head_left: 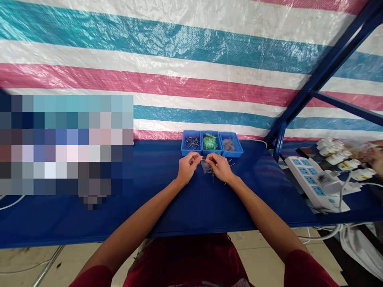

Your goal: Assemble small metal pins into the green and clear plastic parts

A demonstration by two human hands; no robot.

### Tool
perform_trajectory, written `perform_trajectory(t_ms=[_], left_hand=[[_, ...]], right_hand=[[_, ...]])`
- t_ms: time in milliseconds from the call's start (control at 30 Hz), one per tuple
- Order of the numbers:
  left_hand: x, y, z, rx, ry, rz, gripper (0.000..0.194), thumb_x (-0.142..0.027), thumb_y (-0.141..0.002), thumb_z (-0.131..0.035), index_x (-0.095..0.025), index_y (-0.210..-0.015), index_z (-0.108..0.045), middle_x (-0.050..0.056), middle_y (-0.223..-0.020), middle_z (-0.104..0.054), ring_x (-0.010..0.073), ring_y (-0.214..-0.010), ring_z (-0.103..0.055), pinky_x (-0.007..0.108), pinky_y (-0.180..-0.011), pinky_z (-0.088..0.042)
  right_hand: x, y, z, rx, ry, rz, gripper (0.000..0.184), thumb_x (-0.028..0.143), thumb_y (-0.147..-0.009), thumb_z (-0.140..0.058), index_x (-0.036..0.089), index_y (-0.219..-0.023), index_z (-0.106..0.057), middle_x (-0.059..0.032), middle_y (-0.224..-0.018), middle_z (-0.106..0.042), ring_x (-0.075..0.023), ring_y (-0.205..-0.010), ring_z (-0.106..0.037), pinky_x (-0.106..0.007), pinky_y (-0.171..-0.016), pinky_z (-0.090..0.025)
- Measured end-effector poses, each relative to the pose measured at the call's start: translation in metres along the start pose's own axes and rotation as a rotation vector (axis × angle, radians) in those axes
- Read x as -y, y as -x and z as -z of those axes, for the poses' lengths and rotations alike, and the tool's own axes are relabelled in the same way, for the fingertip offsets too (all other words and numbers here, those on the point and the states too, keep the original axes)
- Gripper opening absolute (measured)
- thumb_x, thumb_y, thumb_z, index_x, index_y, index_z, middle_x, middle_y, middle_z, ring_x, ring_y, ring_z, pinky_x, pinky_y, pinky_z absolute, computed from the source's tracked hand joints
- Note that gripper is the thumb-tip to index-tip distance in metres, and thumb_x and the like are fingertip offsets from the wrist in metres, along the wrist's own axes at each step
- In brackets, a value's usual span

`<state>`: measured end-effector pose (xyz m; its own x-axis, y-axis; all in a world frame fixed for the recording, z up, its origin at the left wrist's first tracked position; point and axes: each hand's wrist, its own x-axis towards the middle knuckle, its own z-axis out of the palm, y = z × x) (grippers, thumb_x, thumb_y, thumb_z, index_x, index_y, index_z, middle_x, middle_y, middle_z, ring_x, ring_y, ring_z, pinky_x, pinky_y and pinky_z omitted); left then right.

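My left hand (188, 166) is closed in a pinch just in front of the blue bins. My right hand (220, 167) pinches close beside it. A thin, pale, rod-like piece (203, 160) spans the small gap between the fingertips; its kind is too small to tell. Under the right hand lies a small clear plastic bag (206, 167), partly covered. Several slim metal pieces (213, 177) are scattered around that hand on the blue table. Behind the hands stand a bin of dark and silvery pin-like pieces (192, 142), a bin of green pieces (210, 142) and a bin of translucent pieces (228, 144).
The blue table (143, 215) runs across the view. At right are a white power strip (311, 181) with plugs and cables, several white objects (338, 154) and another person's hand (377, 156). A blue metal frame (299, 99) stands before a striped sheet (194, 52). The left is pixelated.
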<state>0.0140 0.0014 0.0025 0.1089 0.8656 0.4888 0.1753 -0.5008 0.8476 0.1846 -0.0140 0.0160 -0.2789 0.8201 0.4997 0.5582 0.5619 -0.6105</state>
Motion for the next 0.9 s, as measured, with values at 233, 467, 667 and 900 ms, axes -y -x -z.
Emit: perform_trajectory(t_ms=[233,467,667,900], left_hand=[[0.0047,0.0001,-0.0002,0.0,-0.003,-0.049,0.021,-0.038,-0.083,-0.062,-0.017,-0.081,-0.064,-0.003,-0.064,-0.059,0.0061,-0.045,-0.049,0.019,-0.047,-0.04],[0.005,-0.0007,-0.0012,0.049,-0.034,-0.049,0.021,-0.036,-0.086,-0.059,-0.017,-0.08,-0.063,-0.002,-0.066,-0.06,0.0066,-0.046,-0.049,0.019,-0.05,-0.042],[0.0043,-0.0018,-0.0006,0.041,-0.102,0.005,0.021,-0.034,-0.089,-0.052,-0.017,-0.079,-0.059,-0.003,-0.065,-0.059,0.0065,-0.046,-0.049,0.019,-0.052,-0.042],[0.003,-0.0021,0.0023,0.038,-0.147,0.055,0.039,-0.043,-0.091,-0.049,-0.017,-0.063,-0.054,-0.005,-0.05,-0.052,0.0068,-0.04,-0.046,0.02,-0.051,-0.039]], right_hand=[[-0.0052,-0.0006,0.0005,-0.03,0.067,-0.003,0.032,0.035,-0.097,-0.036,0.019,-0.075,-0.053,-0.0006,-0.064,-0.056,-0.0132,-0.058,-0.052,-0.024,-0.06,-0.036],[-0.0069,-0.0004,-0.0007,-0.033,0.085,-0.013,0.035,0.036,-0.097,-0.036,0.019,-0.074,-0.055,-0.0013,-0.065,-0.058,-0.0134,-0.059,-0.054,-0.024,-0.061,-0.037],[-0.0078,-0.0007,-0.0019,-0.043,0.034,-0.027,0.026,0.041,-0.094,-0.045,0.019,-0.091,-0.059,-0.0012,-0.07,-0.06,-0.0135,-0.059,-0.054,-0.024,-0.061,-0.041],[-0.009,0.0001,-0.0054,-0.066,-0.025,0.068,0.016,0.034,-0.091,-0.051,0.02,-0.087,-0.06,-0.0032,-0.075,-0.061,-0.0144,-0.062,-0.055,-0.026,-0.061,-0.045]])
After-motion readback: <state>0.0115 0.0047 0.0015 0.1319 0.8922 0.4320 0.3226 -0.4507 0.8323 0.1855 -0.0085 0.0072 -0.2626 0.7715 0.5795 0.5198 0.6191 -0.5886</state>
